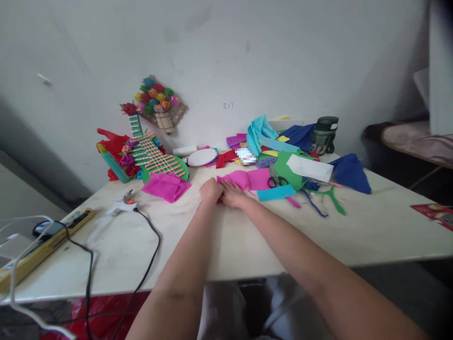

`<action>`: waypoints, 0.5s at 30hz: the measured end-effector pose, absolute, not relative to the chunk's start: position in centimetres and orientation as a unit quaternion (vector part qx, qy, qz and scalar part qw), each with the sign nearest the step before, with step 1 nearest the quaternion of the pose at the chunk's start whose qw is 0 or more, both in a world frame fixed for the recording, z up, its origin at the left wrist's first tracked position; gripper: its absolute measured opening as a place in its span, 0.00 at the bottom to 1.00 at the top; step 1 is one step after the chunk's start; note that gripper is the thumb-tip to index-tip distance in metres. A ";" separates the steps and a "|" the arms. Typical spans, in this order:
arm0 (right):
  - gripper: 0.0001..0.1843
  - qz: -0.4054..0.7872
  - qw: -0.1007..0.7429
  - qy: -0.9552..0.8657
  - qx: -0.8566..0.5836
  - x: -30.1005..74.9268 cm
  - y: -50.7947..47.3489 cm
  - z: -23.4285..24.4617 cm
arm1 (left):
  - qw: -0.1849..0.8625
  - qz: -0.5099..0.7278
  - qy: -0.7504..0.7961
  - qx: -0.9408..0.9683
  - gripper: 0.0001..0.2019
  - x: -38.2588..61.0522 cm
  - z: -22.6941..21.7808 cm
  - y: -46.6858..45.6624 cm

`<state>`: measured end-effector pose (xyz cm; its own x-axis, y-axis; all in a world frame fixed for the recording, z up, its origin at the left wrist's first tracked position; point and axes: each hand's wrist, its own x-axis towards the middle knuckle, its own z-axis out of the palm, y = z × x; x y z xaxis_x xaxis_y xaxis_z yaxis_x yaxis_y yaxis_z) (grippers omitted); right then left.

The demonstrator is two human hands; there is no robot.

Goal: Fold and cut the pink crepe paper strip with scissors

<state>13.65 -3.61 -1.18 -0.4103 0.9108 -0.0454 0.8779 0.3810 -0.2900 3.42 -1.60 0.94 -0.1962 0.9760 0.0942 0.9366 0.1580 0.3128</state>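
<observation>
A strip of bright pink crepe paper (pixel 260 179) lies across the middle of the table, its left end under my hands. My left hand (pixel 211 190) is closed at that end, fingers curled on the paper. Right beside it, my right hand (pixel 233 195) rests on the paper with fingers stretched out flat, touching the left hand. Black-handled scissors (pixel 278 181) lie on the strip's right end. Just below them is a light blue paper strip (pixel 276 192). A folded magenta paper piece (pixel 166 187) sits to the left of my hands.
A guitar-shaped craft with paper flowers (pixel 155 158) leans at the back left. A hot glue gun (pixel 123 203) with a black cable and a power strip (pixel 46 245) lie left. Coloured paper scraps, a white card (pixel 309 168) and a dark green bottle (pixel 323 135) are on the right.
</observation>
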 end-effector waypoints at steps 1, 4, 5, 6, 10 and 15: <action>0.33 0.133 0.064 -0.830 -0.538 13.7 -3.7 -1.2 | 0.071 0.153 0.759 0.629 0.19 3.4 1.0 -1.6; 0.32 0.125 0.067 -0.831 -0.538 13.7 -3.7 -1.2 | 0.109 0.148 0.765 0.617 0.18 3.2 1.1 -1.4; 0.33 0.123 0.066 -0.831 -0.538 13.7 -3.6 -1.3 | 0.121 0.145 0.764 0.618 0.18 3.2 1.2 -1.4; 0.33 0.120 0.066 -0.832 -0.537 13.7 -3.6 -1.3 | 0.131 0.141 0.762 0.619 0.19 3.1 1.2 -1.3; 0.33 0.106 0.079 -0.832 -0.538 13.6 -3.4 -1.6 | 0.134 0.155 0.761 0.616 0.19 3.1 0.8 -1.4; 0.34 0.074 0.092 -0.828 -0.548 13.7 -3.2 -1.9 | 0.100 0.223 0.761 0.601 0.16 3.0 0.0 -1.7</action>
